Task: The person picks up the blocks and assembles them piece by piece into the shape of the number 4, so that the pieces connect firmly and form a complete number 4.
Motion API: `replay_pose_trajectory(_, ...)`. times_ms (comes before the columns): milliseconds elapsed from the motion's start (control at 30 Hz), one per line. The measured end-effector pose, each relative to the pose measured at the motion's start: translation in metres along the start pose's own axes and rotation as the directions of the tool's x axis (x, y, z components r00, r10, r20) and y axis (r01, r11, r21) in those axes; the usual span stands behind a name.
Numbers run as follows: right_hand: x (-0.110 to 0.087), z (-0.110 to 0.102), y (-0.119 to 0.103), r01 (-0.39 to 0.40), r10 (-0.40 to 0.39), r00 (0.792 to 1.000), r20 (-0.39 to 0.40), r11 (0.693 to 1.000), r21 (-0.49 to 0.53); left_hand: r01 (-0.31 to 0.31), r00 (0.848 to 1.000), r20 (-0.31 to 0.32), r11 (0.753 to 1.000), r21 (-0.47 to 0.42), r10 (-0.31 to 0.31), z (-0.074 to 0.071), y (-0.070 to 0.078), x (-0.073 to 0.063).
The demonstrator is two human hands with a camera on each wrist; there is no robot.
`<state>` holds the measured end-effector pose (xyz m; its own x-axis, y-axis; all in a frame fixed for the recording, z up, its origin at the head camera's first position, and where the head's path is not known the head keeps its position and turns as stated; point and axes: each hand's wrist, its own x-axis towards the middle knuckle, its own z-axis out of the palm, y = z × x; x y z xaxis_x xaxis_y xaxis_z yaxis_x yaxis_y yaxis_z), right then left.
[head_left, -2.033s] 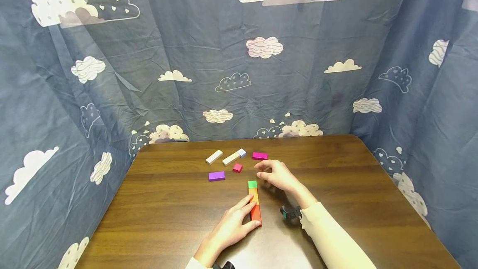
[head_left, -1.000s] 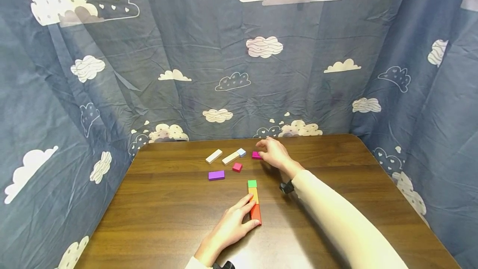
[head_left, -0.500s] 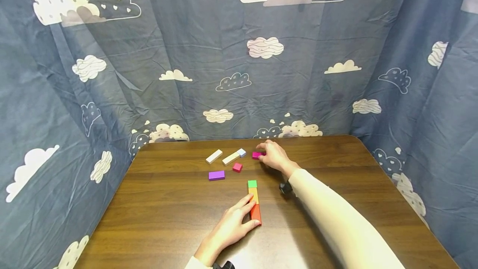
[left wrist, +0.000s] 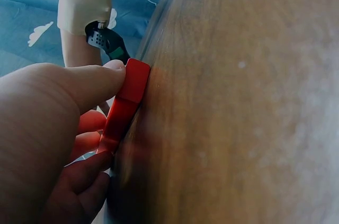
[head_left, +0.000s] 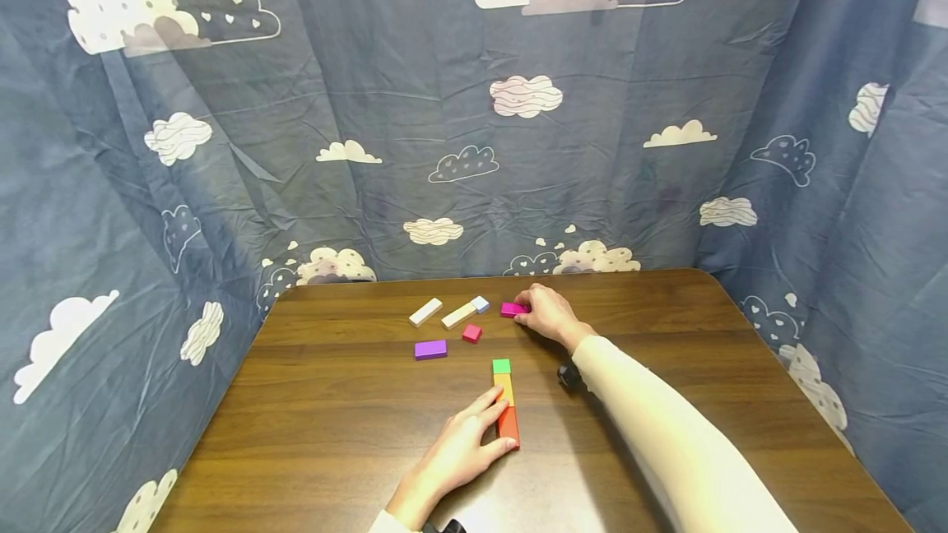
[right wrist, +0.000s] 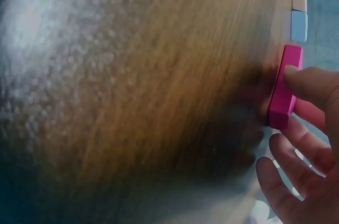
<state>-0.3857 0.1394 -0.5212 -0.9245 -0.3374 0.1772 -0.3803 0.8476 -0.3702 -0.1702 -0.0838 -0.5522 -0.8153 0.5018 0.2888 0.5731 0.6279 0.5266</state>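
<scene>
In the head view a row of blocks lies end to end: a green block (head_left: 501,366), an orange block (head_left: 504,385) and a red block (head_left: 508,428). My left hand (head_left: 459,444) holds the row from the left; its thumb is at the red block's near end and its fingertips lie on the orange block. The left wrist view shows the thumb against the red block (left wrist: 132,83). Farther back, my right hand (head_left: 548,312) pinches a magenta block (head_left: 511,310) at its right part. In the right wrist view thumb and forefinger stand on either side of the magenta block (right wrist: 285,89).
Left of the right hand lie a small light blue block (head_left: 480,304), a cream block (head_left: 458,316), a white block (head_left: 425,312), a small crimson block (head_left: 471,333) and a purple block (head_left: 430,349). A cloud-patterned curtain (head_left: 444,130) hangs behind the brown table (head_left: 333,434).
My right hand has moved from beside the green block back to the magenta block and closed its thumb and finger on it. The left hand has stayed on the row.
</scene>
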Motion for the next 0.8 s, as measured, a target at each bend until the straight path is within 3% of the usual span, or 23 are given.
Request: replay_pose_trajectory(800, -0.0032, -0.0012, -0.0079, 0.049, -0.049, 0.999, -0.011, 0.999, -0.022, 0.005, 1.000, -0.003, 1.000, -0.012, -0.005, 0.0006, -0.0009, -0.0011)
